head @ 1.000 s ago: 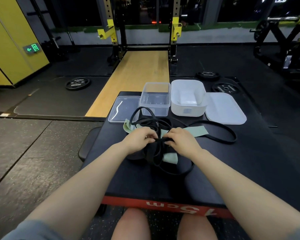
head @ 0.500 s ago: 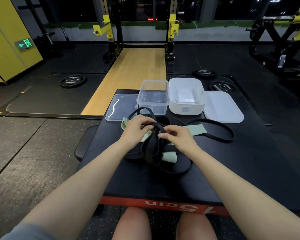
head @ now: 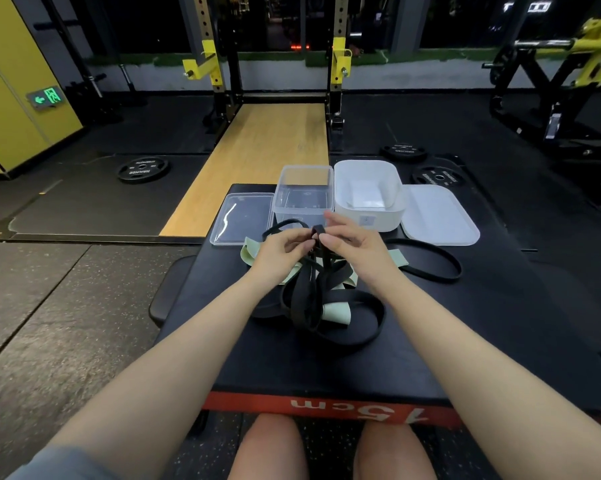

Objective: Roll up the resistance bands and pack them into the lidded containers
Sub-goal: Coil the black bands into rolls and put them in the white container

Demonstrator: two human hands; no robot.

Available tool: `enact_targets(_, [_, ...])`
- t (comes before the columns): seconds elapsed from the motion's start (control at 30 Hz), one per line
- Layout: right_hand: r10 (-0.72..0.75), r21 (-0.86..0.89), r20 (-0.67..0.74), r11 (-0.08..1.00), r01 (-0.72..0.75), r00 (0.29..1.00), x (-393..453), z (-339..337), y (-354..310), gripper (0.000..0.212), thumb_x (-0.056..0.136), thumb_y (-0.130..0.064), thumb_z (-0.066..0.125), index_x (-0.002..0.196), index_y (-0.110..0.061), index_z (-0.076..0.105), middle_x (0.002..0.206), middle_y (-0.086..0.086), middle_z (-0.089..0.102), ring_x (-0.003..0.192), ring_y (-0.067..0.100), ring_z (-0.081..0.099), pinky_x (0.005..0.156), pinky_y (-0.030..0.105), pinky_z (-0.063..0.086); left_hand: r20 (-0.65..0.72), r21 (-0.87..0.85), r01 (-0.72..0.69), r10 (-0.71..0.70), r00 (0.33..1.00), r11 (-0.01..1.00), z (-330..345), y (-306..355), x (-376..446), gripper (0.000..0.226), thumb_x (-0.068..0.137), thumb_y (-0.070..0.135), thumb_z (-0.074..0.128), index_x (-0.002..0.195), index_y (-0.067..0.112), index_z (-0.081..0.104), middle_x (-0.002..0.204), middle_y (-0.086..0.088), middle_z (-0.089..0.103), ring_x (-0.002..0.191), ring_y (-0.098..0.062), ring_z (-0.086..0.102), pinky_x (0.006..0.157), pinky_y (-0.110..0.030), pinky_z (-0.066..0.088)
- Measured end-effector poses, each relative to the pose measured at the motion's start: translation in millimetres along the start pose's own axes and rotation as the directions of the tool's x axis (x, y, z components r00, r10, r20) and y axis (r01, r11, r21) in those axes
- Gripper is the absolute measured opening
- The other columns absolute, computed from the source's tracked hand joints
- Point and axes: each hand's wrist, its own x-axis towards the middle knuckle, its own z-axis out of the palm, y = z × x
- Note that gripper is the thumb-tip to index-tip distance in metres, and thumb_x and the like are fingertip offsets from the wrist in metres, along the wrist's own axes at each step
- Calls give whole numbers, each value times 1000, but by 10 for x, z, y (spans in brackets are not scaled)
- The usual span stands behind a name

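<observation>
A tangle of black resistance bands (head: 312, 299) lies on the black box top (head: 430, 327), with pale green bands (head: 337, 311) under it. My left hand (head: 280, 252) and my right hand (head: 352, 242) meet above the pile and pinch the folded end of one black band, lifted off the surface. Another black band loop (head: 430, 259) lies flat to the right. Behind the hands stand a clear container (head: 304, 199) and a white container (head: 368, 195), both without lids. The clear lid (head: 241, 218) lies left of them, the white lid (head: 439, 216) right.
The box's red front edge (head: 326, 407) is close to my knees. Weight plates (head: 142, 169) lie on the rubber floor left and behind the box. A squat rack (head: 274, 64) with a wooden platform stands straight ahead, another machine (head: 569, 81) at the right.
Both hands have lifted the black band's end up and farther from me, toward the clear container. The band's strands now hang from my fingers down to the pile.
</observation>
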Motion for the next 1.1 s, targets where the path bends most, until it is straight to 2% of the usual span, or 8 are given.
enact_targets(0.2, [-13, 29, -104, 999, 16, 994, -35, 13, -30, 8, 86, -11, 66, 88, -18, 69, 88, 1, 69, 86, 12, 63, 87, 27, 50, 16, -50, 56, -55, 998, 997, 5, 44, -82, 39, 89, -11, 48, 119, 13, 57, 108, 0, 62, 95, -2, 59, 79, -4, 46])
enact_targets(0.3, [-25, 6, -164, 1000, 27, 986, -47, 6, -14, 3, 87, -16, 66, 85, -16, 69, 85, 6, 67, 83, 16, 60, 87, 37, 50, 216, -62, 91, -76, 974, 994, 15, 54, -165, 51, 87, -15, 47, 124, 20, 49, 112, 12, 57, 104, 2, 54, 82, -3, 43])
enact_targets(0.47, [-9, 40, -234, 999, 19, 972, -56, 3, -61, 3, 88, -16, 65, 85, -14, 66, 89, 12, 67, 87, 25, 63, 90, 45, 53, 282, 93, -1, -26, 959, 996, 80, 35, -236, 39, 82, 13, 71, 112, 31, 54, 106, 24, 58, 101, 12, 55, 88, -4, 40])
enact_targets(0.67, [-11, 123, -189, 992, 35, 982, -115, 57, -114, 6, 86, -18, 67, 87, -17, 61, 83, 0, 66, 81, 21, 62, 74, 34, 53, 151, 269, -59, 18, 988, 961, 180, -23, -251, 47, 76, 54, 59, 95, 12, 67, 92, -11, 70, 91, -27, 65, 89, -48, 49])
enact_targets(0.77, [130, 143, -209, 984, -102, 969, -135, 3, -61, 24, 95, -33, 52, 89, -11, 62, 80, 3, 64, 73, 16, 61, 67, 26, 51, 210, 150, -23, -9, 978, 988, 180, 63, -295, 30, 87, 35, 59, 93, 7, 68, 91, -3, 72, 92, -21, 66, 94, -37, 48])
enact_targets(0.87, [421, -16, -233, 899, -437, 876, -152, -76, 63, 42, 98, -44, 41, 83, -9, 59, 75, 4, 61, 62, 15, 56, 56, 25, 45, 285, -45, 62, -47, 957, 997, 162, 86, -348, 23, 95, 15, 52, 98, -6, 62, 92, -7, 67, 95, -17, 63, 99, -35, 46])
enact_targets(1.0, [704, -61, 97, 710, -702, 704, -268, -76, 244, 48, 93, -55, 42, 95, -9, 56, 83, 13, 66, 70, 24, 66, 59, 28, 52, 420, -106, 144, -87, 903, 984, 123, 75, -412, 22, 93, 18, 55, 103, -1, 62, 97, -7, 66, 99, -21, 59, 102, -41, 45])
enact_targets(1.1, [686, 51, 199, 706, -707, 700, -301, -26, 270, 25, 91, -29, 58, 97, -5, 62, 81, 13, 62, 66, 21, 67, 58, 27, 55, 586, -74, 176, -100, 804, 982, 114, 73, -473, 14, 92, 17, 55, 97, 8, 64, 95, -6, 66, 86, -17, 59, 83, -29, 48])
